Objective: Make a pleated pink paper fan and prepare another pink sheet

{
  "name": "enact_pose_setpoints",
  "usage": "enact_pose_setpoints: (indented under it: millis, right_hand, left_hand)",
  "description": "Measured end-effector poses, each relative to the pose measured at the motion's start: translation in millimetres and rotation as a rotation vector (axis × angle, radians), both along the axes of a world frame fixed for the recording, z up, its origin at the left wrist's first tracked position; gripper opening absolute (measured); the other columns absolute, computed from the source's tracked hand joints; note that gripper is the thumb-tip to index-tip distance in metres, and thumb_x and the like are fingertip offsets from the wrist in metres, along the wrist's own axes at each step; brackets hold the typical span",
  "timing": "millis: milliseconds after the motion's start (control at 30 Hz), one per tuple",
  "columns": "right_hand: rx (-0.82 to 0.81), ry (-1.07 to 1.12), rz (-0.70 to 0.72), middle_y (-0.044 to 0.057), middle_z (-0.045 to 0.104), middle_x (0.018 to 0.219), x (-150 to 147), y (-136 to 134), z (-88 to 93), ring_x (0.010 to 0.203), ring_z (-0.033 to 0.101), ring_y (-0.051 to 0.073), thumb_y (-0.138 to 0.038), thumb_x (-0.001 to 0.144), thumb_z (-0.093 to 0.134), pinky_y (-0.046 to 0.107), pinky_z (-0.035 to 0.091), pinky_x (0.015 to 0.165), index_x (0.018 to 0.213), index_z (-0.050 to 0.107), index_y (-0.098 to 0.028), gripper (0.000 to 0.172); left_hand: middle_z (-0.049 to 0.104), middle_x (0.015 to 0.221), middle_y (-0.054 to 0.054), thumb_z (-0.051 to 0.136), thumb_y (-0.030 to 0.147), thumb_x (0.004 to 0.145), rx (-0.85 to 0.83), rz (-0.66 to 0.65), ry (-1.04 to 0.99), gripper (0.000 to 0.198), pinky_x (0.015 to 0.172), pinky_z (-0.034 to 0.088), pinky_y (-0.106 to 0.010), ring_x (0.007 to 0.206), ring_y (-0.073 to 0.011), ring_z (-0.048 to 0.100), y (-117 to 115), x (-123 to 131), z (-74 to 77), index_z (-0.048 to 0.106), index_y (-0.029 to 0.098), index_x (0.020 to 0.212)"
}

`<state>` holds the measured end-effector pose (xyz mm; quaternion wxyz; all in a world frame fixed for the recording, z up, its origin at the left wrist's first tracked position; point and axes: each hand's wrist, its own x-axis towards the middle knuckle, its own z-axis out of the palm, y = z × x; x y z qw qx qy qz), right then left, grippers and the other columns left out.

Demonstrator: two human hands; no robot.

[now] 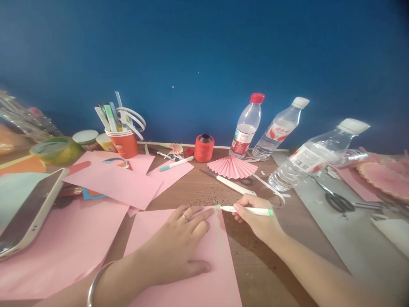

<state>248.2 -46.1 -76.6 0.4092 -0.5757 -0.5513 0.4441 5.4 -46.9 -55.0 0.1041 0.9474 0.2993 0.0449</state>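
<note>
My left hand (188,238) lies flat with fingers spread on a sheet of pink paper (223,273), near its right side. In my right hand (255,217) is a white marker (246,209) with a green end, pinched between thumb and fingers. The marker's tip meets the paper's far right corner, where a green patch shows. A thin green line runs along the right edge of the sheet. Just beyond lie a folded pink paper fan (232,167) and a white-handled cutter knife (235,185).
Several water bottles (246,128) stand at the back right. A red thread spool (204,148) and an orange cup (123,144) of markers line the wall. Scissors (335,199) lie on the right. At left are a phone (28,213), tape (53,149) and more pink sheets (115,181).
</note>
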Motion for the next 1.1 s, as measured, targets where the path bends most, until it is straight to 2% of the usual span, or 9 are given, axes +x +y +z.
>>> enact_pose_setpoints:
  millis: [133, 300, 367, 600, 767, 833, 1100]
  right_hand:
    - [0.003, -0.054, 0.073, 0.003, 0.064, 0.063, 1.2, -1.5, -2.3, 0.057, 0.061, 0.017, -0.034, 0.079, 0.060, 0.027, 0.050, 0.053, 0.064, 0.058, -0.018, 0.022]
    - [0.009, -0.040, -0.069, 0.002, 0.063, 0.061, -1.1, 1.0, -1.4, 0.055, 0.060, 0.016, -0.034, 0.080, 0.059, 0.027, 0.050, 0.053, 0.061, 0.054, -0.018, 0.025]
    - [0.016, -0.019, -0.081, 0.002, 0.062, 0.060, -1.0, 1.4, -1.3, 0.055, 0.060, 0.016, -0.033, 0.080, 0.059, 0.026, 0.050, 0.053, 0.061, 0.054, -0.018, 0.024]
    - [0.015, -0.075, 0.086, 0.003, 0.063, 0.061, 2.2, -1.8, -5.4, 0.055, 0.059, 0.016, -0.033, 0.079, 0.059, 0.026, 0.049, 0.051, 0.063, 0.058, -0.017, 0.022]
    - [-0.002, -0.035, -0.070, 0.002, 0.062, 0.060, -0.1, 0.9, -3.9, 0.053, 0.060, 0.016, -0.033, 0.080, 0.059, 0.026, 0.050, 0.051, 0.061, 0.054, -0.018, 0.025]
    - [-0.003, -0.006, -0.087, 0.002, 0.062, 0.060, -0.1, 1.7, -3.1, 0.054, 0.060, 0.015, -0.032, 0.079, 0.059, 0.026, 0.050, 0.052, 0.061, 0.054, -0.018, 0.024]
    - [0.036, -0.064, 0.126, 0.001, 0.062, 0.059, 5.4, -2.3, -7.5, 0.053, 0.056, 0.014, -0.029, 0.080, 0.058, 0.024, 0.046, 0.051, 0.064, 0.057, -0.017, 0.020]
  left_hand:
    - [0.032, 0.147, -0.006, 0.060, 0.059, 0.073, 0.002, 0.000, -0.004, 0.049, 0.105, 0.025, -0.049, 0.128, -0.0306, 0.034, 0.0, 0.0, 0.2, 0.052, 0.020, 0.103]
    - [0.034, 0.146, -0.006, 0.056, 0.062, 0.075, 0.002, -0.001, 0.012, 0.050, 0.105, 0.024, -0.049, 0.128, -0.0310, 0.034, -0.5, -0.5, -1.4, 0.051, 0.021, 0.103]
    - [0.035, 0.146, -0.005, 0.055, 0.062, 0.075, 0.004, 0.000, 0.013, 0.050, 0.105, 0.024, -0.049, 0.128, -0.0309, 0.034, -0.5, -0.5, -1.9, 0.051, 0.021, 0.103]
    - [0.032, 0.147, -0.005, 0.058, 0.061, 0.074, 0.005, -0.004, 0.011, 0.049, 0.105, 0.024, -0.048, 0.128, -0.0301, 0.034, 0.0, -0.4, -0.5, 0.051, 0.021, 0.102]
    - [0.035, 0.145, -0.006, 0.057, 0.061, 0.075, 0.009, -0.002, 0.009, 0.049, 0.104, 0.025, -0.048, 0.128, -0.0301, 0.034, -0.3, -0.6, -1.0, 0.051, 0.021, 0.102]
    - [0.035, 0.145, -0.006, 0.057, 0.061, 0.075, 0.011, -0.001, 0.008, 0.049, 0.104, 0.025, -0.048, 0.128, -0.0303, 0.034, -0.3, -0.5, -1.6, 0.051, 0.021, 0.101]
    - [0.033, 0.147, -0.006, 0.058, 0.061, 0.074, 0.013, -0.009, 0.004, 0.050, 0.105, 0.024, -0.048, 0.128, -0.0296, 0.034, 0.0, -0.5, -1.9, 0.051, 0.021, 0.103]
